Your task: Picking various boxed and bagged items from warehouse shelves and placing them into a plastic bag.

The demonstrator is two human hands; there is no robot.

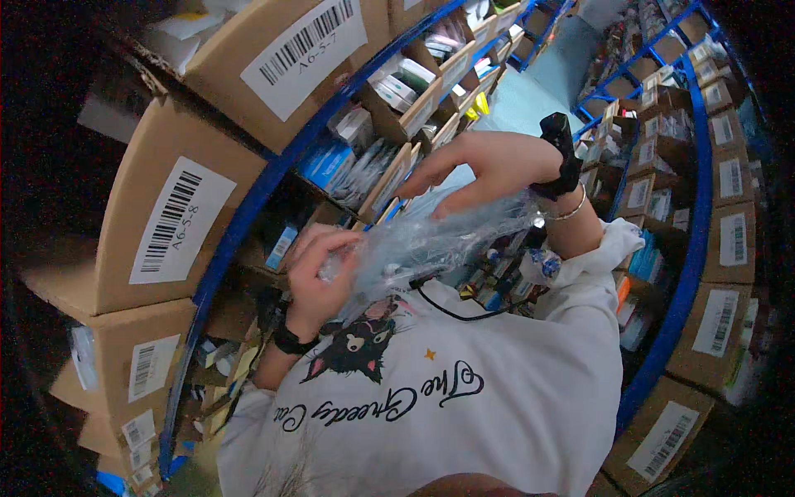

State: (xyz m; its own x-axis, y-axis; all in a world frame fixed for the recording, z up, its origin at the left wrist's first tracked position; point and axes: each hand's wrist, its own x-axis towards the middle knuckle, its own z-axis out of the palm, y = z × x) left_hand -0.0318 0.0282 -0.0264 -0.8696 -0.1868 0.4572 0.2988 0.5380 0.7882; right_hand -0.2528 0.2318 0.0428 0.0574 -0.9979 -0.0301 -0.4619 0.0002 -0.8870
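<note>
Crumpled clear plastic bags are bunched in front of my chest. My left hand is closed on their left end, fingers curled into the film. My right hand arches over the top of the plastic, its index finger and thumb apart and pointing left. The thumb lies near the upper edge of the film; whether it presses on it I cannot tell. A black band circles my left wrist. On my right wrist are a black band and a thin bracelet.
Labelled cardboard bins stand close on my left in a blue-framed rack. Small packaged goods fill open bins beyond. Another blue rack with bins runs along my right. The pale aisle floor stretches ahead. A black cord hangs across my shirt.
</note>
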